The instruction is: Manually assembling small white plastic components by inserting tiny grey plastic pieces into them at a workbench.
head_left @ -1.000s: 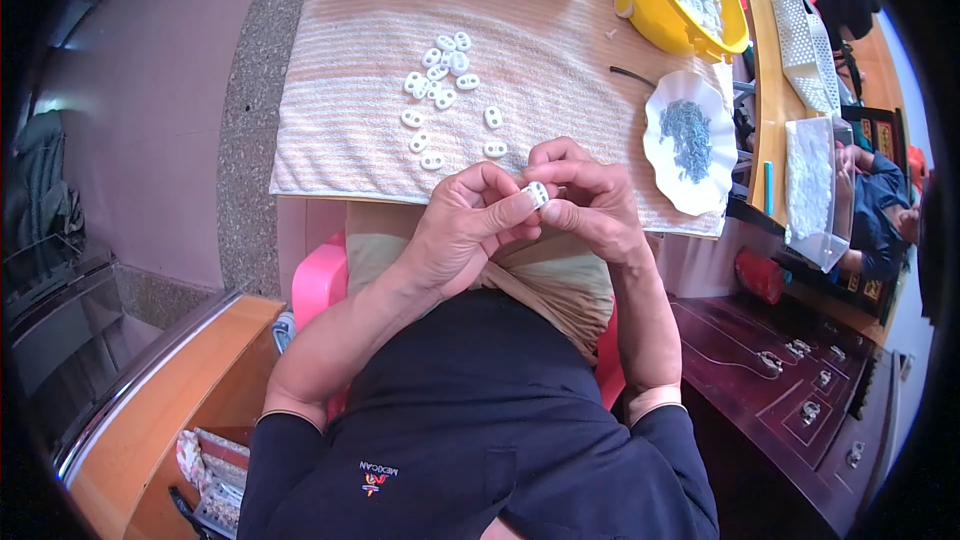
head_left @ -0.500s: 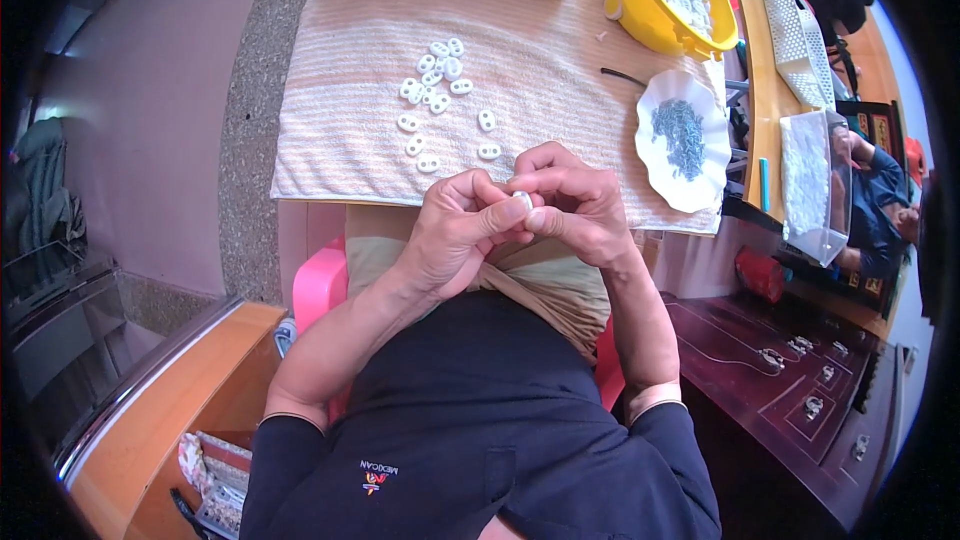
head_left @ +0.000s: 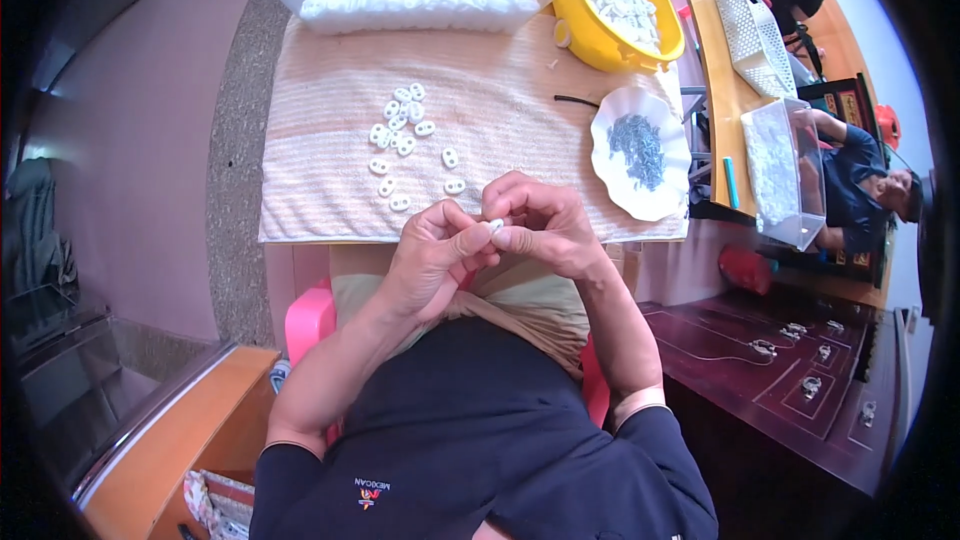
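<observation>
My left hand (head_left: 432, 258) and my right hand (head_left: 548, 225) meet at the near edge of the towel-covered table. Between their thumbs and fingertips they pinch a small white plastic piece (head_left: 496, 226), mostly covered by the fingers. Just beyond my left hand lie several white oval two-hole pieces (head_left: 405, 146), some in a loose cluster and others apart. To the right of my right hand stands a white scalloped bowl (head_left: 606, 175) with many small dark screws (head_left: 638, 150) in it.
At the far edge stand a clear bin (head_left: 420, 15) and a yellow basin (head_left: 590, 48), both full of white pieces. A thin black stick (head_left: 575, 99) lies near the bowl. Across at the right, another person (head_left: 860, 185) sits by a clear box (head_left: 790, 175) and a white perforated basket (head_left: 755, 35).
The view has shifted, so the table sits lower and more of the far bin shows. My hands keep the same pinch on the white piece.
</observation>
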The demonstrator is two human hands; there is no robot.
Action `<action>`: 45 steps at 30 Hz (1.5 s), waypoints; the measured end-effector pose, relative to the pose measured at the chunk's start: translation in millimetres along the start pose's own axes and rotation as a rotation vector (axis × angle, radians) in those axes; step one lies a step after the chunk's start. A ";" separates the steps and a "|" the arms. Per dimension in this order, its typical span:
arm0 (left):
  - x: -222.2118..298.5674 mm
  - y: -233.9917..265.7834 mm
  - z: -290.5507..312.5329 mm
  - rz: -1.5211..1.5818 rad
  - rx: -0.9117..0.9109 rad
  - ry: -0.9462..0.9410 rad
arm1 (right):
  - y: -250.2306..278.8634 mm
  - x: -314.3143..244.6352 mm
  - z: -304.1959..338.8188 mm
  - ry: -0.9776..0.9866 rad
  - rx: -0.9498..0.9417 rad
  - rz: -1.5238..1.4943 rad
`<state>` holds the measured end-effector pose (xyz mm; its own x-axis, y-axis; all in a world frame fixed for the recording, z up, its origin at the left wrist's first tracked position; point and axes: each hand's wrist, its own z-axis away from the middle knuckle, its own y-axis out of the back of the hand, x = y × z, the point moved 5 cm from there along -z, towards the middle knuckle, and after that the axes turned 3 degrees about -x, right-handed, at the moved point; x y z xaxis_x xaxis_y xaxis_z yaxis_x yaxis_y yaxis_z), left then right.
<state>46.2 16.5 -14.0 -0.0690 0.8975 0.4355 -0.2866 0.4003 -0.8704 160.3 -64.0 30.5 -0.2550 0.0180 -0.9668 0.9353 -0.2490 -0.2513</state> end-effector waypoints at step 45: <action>-3.7 -7.9 4.7 -0.366 0.060 -0.093 | 0.2 -13.7 -75.7 0.122 0.120 1.137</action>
<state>44.2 9.2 -7.6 -0.0375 0.6756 0.7363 -0.3635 0.6771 -0.6398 182.5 9.0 40.2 0.7532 -0.1848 -0.6313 0.5781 -0.2719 0.7694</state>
